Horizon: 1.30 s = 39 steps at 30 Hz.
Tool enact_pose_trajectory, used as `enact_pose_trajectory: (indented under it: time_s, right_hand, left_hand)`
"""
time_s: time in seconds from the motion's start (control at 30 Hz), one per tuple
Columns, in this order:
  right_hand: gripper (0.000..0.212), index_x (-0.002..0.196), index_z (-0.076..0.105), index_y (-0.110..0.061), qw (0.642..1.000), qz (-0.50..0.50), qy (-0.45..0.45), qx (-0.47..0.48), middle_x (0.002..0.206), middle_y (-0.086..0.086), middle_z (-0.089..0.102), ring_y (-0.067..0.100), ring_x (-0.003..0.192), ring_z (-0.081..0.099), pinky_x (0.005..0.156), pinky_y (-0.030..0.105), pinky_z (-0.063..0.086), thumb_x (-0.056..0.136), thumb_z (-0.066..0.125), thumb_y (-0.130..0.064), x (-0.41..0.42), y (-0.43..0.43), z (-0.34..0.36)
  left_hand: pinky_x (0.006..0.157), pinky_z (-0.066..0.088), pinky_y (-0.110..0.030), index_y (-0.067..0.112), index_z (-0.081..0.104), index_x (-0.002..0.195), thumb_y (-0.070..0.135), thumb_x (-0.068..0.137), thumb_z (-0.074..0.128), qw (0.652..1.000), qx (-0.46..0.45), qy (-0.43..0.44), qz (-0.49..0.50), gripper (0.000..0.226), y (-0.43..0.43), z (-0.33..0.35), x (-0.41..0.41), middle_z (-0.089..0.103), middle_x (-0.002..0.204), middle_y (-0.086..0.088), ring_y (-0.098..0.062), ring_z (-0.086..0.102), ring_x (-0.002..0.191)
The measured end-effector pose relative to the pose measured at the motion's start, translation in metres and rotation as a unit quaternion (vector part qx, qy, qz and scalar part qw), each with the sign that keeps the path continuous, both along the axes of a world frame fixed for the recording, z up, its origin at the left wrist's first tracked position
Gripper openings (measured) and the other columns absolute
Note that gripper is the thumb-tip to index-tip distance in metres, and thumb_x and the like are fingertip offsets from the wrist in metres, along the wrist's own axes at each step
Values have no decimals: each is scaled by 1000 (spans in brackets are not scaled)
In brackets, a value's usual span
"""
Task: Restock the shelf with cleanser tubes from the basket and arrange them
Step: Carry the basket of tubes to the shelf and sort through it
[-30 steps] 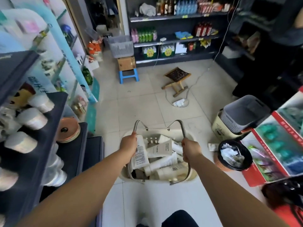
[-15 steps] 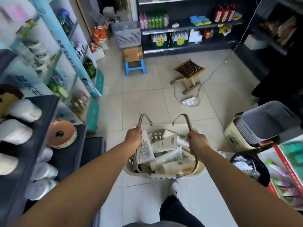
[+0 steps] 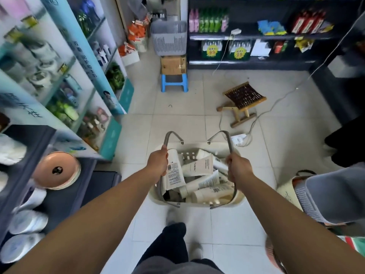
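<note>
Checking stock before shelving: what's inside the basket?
The basket holds a loose pile of white tubes, some with barcode labels up. Its bottom and anything under the pile are covered. The left hand and right hand grip its handles.

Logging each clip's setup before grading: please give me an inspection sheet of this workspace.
Surface: pale tiled floor.
Job's things: cream basket holding jumbled cleanser tubes; dark shelf at left.
Clutter: blue stool, wooden folding stool, grey crate.
Hands: left hand and right hand each grip one basket handle.
Cables: white cord across the floor.
Surroundings: stocked shop shelving ahead.
</note>
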State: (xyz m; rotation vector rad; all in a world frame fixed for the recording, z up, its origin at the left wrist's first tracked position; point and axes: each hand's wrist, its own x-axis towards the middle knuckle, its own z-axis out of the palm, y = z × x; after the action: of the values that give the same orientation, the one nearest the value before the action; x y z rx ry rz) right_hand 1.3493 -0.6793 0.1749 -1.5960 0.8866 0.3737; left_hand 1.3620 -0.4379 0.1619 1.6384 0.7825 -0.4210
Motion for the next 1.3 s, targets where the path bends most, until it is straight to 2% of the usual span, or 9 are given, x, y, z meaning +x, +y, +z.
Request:
enact_pose_trajectory:
  time_s: [0.17, 0.3, 0.53, 0.67, 0.97, 1.1, 1.2, 1.3]
  right_hand:
    - [21, 64, 47, -14, 1000, -5, -6, 0, 53, 5, 34, 15, 36, 28, 40, 22, 26, 84, 48, -20, 80, -2, -4]
    - [25, 61, 42, -14, 999, -26, -11, 17, 48, 2, 29, 13, 31, 23, 38, 20, 23, 85, 47, -18, 144, 3, -7]
    - [29, 61, 42, -14, 999, -43, -17, 13, 53, 5, 33, 14, 30, 27, 38, 22, 24, 89, 44, -19, 255, 16, 7]
    - [27, 62, 45, -16, 998, -50, -33, 9, 57, 5, 34, 14, 39, 29, 37, 20, 25, 88, 44, -17, 316, 16, 14]
    - [28, 65, 48, -16, 999, -2, -42, 8, 56, 2, 36, 15, 43, 30, 40, 23, 26, 92, 48, -21, 459, 0, 1]
    - [32, 61, 47, -16, 999, 35, -33, 14, 51, 2, 35, 15, 35, 30, 37, 23, 25, 93, 47, -20, 525, -15, 1]
    - [34, 61, 46, -15, 998, 54, -19, 20, 48, 1, 34, 13, 27, 28, 36, 22, 25, 95, 46, -20, 588, -27, 14]
    - [32, 61, 43, -16, 997, 55, -25, 51, 47, -2, 29, 11, 29, 22, 35, 17, 21, 93, 45, -17, 647, -31, 23]
  left_hand:
    - [45, 21, -19, 16, 41, 67, 45, 99, 37, 1000, -12, 10, -17, 43, -4, -2, 87, 31, 57, -3, -17, 23, 47]
    - [43, 24, -18, 14, 43, 69, 44, 100, 37, 999, -9, 15, -46, 43, 2, -3, 161, 34, 58, -3, -17, 27, 46]
    - [45, 24, -23, 18, 40, 65, 50, 100, 36, 998, 3, -10, -68, 48, 15, 15, 289, 33, 57, -1, -17, 29, 46]
    - [47, 28, -24, 16, 44, 68, 49, 100, 37, 996, 6, -30, -78, 46, 16, 25, 350, 36, 59, -2, -17, 32, 48]
    - [45, 29, -25, 11, 45, 69, 45, 101, 33, 994, 49, -30, -90, 48, 5, 11, 479, 38, 60, -7, -22, 33, 47]
    - [44, 31, -24, 12, 44, 67, 42, 103, 32, 992, 84, -40, -90, 48, -6, 19, 538, 41, 60, -8, -20, 36, 48]
    - [38, 26, -18, 13, 42, 66, 38, 103, 34, 995, 76, -39, -59, 45, -14, 34, 591, 37, 58, -6, -17, 32, 46]
    - [42, 24, -19, 13, 41, 64, 41, 103, 35, 998, 50, -41, -22, 48, -16, 39, 640, 34, 55, -5, -17, 29, 44]
